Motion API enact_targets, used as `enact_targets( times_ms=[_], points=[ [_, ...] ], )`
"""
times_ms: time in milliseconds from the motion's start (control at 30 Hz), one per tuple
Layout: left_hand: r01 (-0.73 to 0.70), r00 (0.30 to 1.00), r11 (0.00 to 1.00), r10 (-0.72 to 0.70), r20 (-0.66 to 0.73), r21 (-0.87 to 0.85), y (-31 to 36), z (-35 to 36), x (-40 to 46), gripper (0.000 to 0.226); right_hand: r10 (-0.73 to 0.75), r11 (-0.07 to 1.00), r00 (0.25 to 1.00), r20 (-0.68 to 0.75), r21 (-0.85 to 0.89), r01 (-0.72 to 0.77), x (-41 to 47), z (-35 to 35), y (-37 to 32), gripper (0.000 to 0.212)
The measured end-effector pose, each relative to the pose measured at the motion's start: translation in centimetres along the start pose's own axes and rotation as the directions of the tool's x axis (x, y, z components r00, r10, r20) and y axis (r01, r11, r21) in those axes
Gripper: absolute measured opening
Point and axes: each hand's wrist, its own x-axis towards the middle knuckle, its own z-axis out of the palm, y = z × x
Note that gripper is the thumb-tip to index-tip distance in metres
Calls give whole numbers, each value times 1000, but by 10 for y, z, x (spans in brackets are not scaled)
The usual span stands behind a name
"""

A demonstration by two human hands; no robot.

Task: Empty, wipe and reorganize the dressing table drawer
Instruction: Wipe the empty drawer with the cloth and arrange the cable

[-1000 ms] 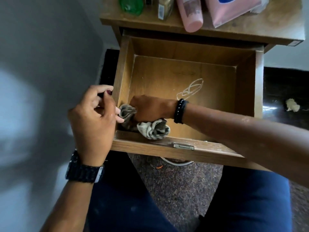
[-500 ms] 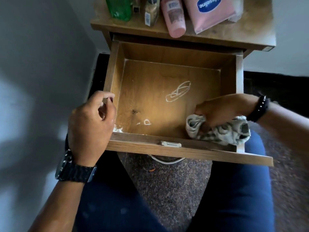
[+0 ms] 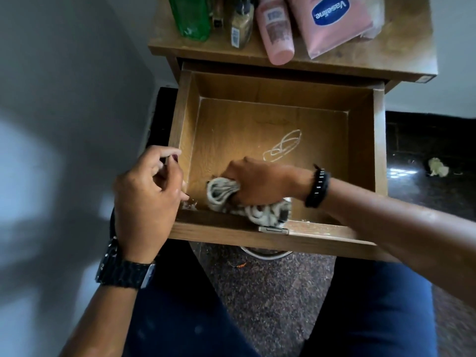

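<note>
From the head view I see my right hand (image 3: pixel 253 182) curled tight around the bunched cloth (image 3: pixel 233 202), pressing it on the open drawer (image 3: pixel 378 155) floor near the front left corner, while my left hand (image 3: pixel 148 197) grips the drawer's left wall with fingers curled.

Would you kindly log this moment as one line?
step: wiping | right hand: grips striped grey cloth | left hand: holds open wooden drawer wall | contents: none

Wooden dressing table (image 3: pixel 401 60), green bottle (image 3: pixel 192 18), pink bottle (image 3: pixel 277 34), Vaseline pouch (image 3: pixel 332 24) on top
</note>
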Motion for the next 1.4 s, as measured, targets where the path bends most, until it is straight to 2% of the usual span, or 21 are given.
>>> enact_targets(
  times_ms=[133,200,367,600,700,833,900,967,1033,1100,1167,1200,1267,1400],
  points=[
    [29,999,998,-30,-13,-53,2,-1,1,14,165,974,980,115,-175,-143,-30,-9,24,21],
    [35,999,997,-36,-8,-71,3,-1,1,15,214,965,968,135,-185,-187,-33,-8,24,29],
    [58,998,991,-60,-12,-119,4,-3,3,13,36,994,999,10,-105,-34,2,4,-8,22],
    [69,996,991,-74,-41,-116,2,-5,7,13,-115,990,987,-112,64,122,28,14,-30,25],
    [80,995,986,-88,-44,-144,3,-4,6,13,-119,982,992,-43,140,124,17,9,-18,23],
    [67,998,991,-68,-4,-116,4,-5,4,13,-53,993,997,53,113,47,-2,3,11,28],
    [65,998,991,-66,-2,-116,5,-5,3,13,16,999,993,119,49,-22,-12,-2,28,33],
    [58,998,992,-59,-3,-116,5,-6,4,14,77,993,983,169,-96,-62,-21,-8,43,39],
    [36,999,995,-36,6,-96,6,-7,5,15,56,977,995,87,-209,-37,-24,-12,52,39],
    [27,1000,996,-25,15,-83,5,-7,5,15,9,983,990,-139,-180,-34,-23,-12,54,29],
    [43,999,995,-41,28,-85,4,-7,5,15,-27,985,930,-367,-168,-37,-22,-8,56,24],
    [56,998,995,-53,39,-82,3,-6,6,15,-29,985,904,-427,-164,-46,-20,-5,57,26],
    [82,995,994,-77,67,-77,1,-5,7,14,-30,991,895,-446,-131,-32,-17,3,52,27],
    [100,992,993,-94,88,-70,-2,-2,7,13,-159,975,968,-193,-188,122,-4,18,26,28]
  ],
)
